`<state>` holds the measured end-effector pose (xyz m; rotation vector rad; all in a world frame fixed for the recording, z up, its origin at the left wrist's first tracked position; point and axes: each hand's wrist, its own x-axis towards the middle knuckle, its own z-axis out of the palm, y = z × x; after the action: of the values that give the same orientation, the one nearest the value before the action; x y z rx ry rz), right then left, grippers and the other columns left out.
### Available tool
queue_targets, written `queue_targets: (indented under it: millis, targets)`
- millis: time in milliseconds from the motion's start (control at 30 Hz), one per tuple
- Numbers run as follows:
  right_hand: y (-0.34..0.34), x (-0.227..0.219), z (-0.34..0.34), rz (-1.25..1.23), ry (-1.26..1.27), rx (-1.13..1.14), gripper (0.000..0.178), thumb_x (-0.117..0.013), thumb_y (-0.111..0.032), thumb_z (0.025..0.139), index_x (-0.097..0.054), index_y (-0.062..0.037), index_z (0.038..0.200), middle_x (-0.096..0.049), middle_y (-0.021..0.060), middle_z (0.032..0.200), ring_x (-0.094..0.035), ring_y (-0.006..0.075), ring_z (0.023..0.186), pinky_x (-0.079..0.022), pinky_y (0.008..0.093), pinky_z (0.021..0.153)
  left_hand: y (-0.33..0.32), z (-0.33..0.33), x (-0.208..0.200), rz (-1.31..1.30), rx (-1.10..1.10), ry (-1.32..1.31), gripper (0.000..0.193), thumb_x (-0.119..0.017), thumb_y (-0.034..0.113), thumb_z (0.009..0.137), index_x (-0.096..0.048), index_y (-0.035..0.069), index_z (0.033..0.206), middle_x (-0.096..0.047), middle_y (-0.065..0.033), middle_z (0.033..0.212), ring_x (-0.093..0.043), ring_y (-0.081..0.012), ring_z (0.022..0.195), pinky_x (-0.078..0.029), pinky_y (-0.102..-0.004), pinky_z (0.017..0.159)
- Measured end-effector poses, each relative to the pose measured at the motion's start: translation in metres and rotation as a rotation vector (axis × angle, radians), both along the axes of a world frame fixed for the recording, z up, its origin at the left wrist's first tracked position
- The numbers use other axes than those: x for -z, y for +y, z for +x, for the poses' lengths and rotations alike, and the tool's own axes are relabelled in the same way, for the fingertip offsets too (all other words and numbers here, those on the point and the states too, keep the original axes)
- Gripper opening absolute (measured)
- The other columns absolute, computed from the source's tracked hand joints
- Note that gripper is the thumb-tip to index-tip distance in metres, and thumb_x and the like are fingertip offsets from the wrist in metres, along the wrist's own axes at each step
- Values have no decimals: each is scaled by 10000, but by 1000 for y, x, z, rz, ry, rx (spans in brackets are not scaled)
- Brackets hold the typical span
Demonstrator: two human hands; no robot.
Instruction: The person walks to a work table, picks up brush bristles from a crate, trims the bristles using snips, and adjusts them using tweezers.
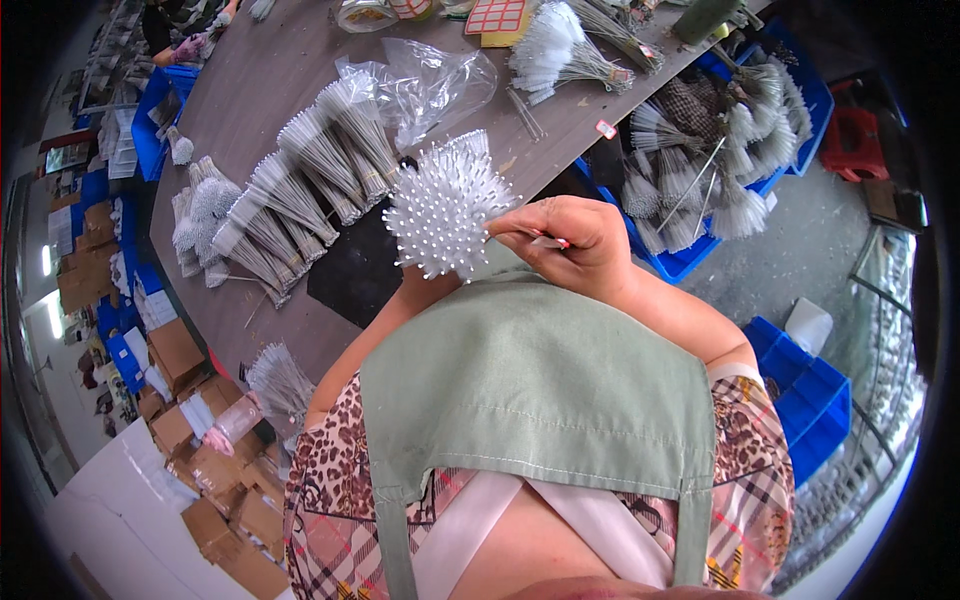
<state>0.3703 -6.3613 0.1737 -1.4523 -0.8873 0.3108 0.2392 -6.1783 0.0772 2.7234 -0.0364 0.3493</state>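
A round bundle of thin wire brushes [450, 215] is held up in front of my apron, its white bristle tips facing up. My left hand [428, 285] is beneath it, wrapped around the stems; the bundle hides its fingers. At the bundle's right edge, my right hand [575, 240] is closed, thumb and forefinger pinched against the outer brushes. A small red-and-white piece [550, 242] pokes out between its fingers; its kind is too small to make out.
Fanned brush bundles [290, 195] lie in a row along the table [230, 110]. Behind them is a clear plastic bag [430, 85]. More bundles [565, 50] lie at the far right. A blue crate [690, 262] full of brushes stands right; another blue crate [800, 400] is lower right.
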Motion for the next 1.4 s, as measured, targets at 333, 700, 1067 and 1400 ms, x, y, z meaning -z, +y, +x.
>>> queue_targets:
  millis: [333, 700, 1067, 1400]
  targets:
    - [4, -3, 5, -22, -336, 80, 216, -744, -38, 689, -690, -57, 898, -666, 85, 748, -653, 233, 659, -512, 310, 570, -4, 0, 8, -308, -8, -110, 265, -722, 194, 766, -654, 109, 1008, -648, -55, 1029, -601, -236, 1012, -431, -402, 902]
    - [8, 0, 7, -7, -388, 74, 249, -728, -15, 675, -638, -50, 905, -655, 91, 782, -637, 253, 668, -504, 319, 585, -14, 13, -29, -898, -185, 112, 381, -733, 146, 753, -608, 69, 1105, -634, -45, 1088, -594, -196, 1043, -436, -378, 933]
    - [11, 0, -3, 13, 86, 130, 64, -591, 35, 841, -605, -24, 862, -659, 49, 784, -609, 125, 663, -481, 261, 582, -11, 21, -8, -816, -86, 4, 319, -721, 96, 792, -622, 55, 1092, -627, -79, 1071, -605, -189, 974, -476, -351, 843]
    - [9, 4, 4, 97, 125, 17, 52, -620, 18, 856, -650, -9, 888, -636, 31, 807, -526, 74, 663, -421, 223, 596, -7, 16, -14, -404, -29, -37, 285, -680, 88, 797, -663, 126, 1079, -652, -30, 1083, -603, -194, 1030, -448, -361, 895]
